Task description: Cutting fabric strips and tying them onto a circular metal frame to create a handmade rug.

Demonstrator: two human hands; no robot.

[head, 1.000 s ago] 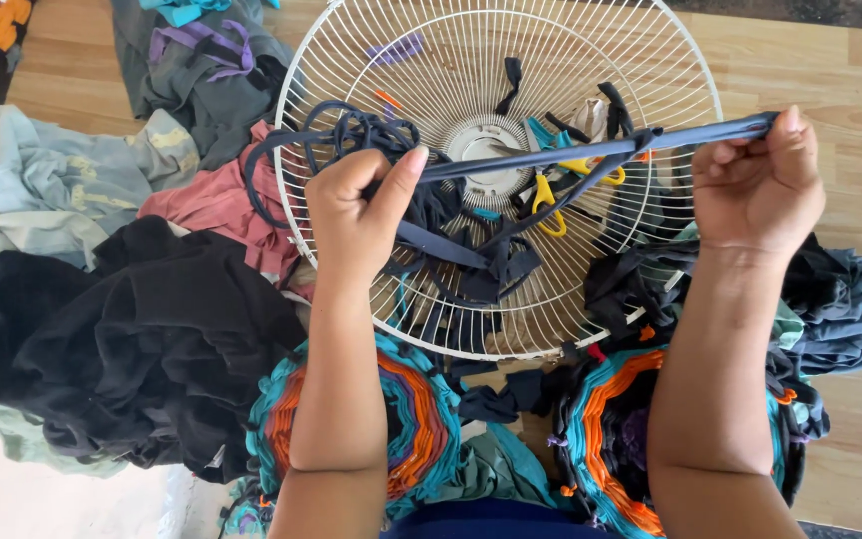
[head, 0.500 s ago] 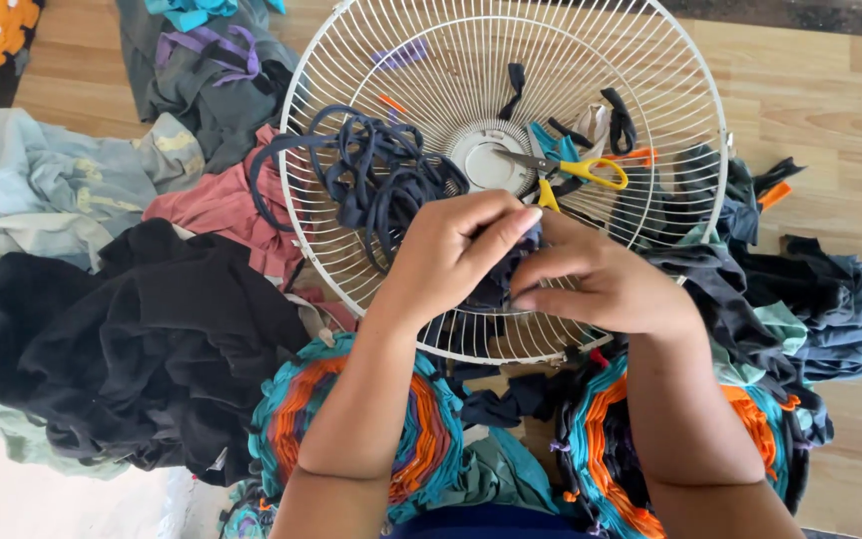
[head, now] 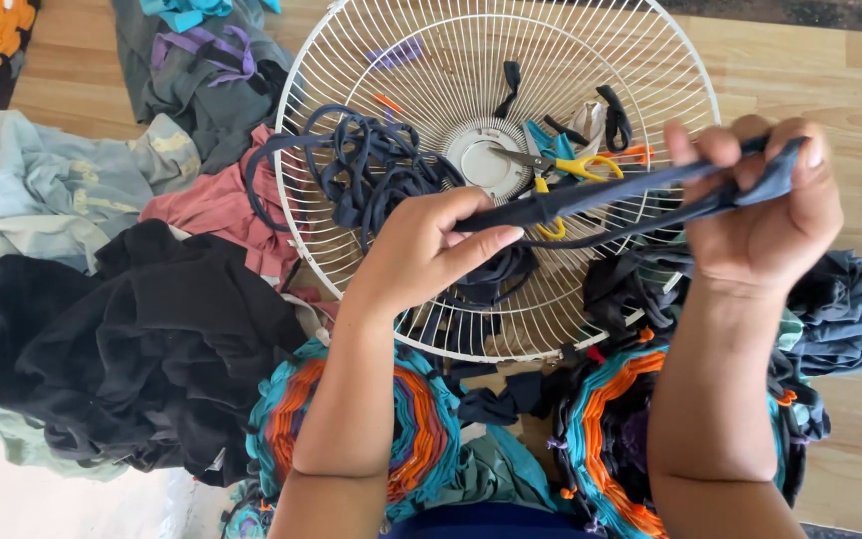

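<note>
Navy fabric strip (head: 611, 195) between both hands

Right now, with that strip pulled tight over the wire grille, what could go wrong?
The dark fabric strip, taut between the left hand and right hand, might slip or snap back. Its loose end could snag on the white fan grille. The yellow-handled scissors lie just beneath, where a hand could bump them.

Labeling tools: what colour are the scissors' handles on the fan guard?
Yellow handles on the scissors, lying on the white fan guard; head view.
</note>
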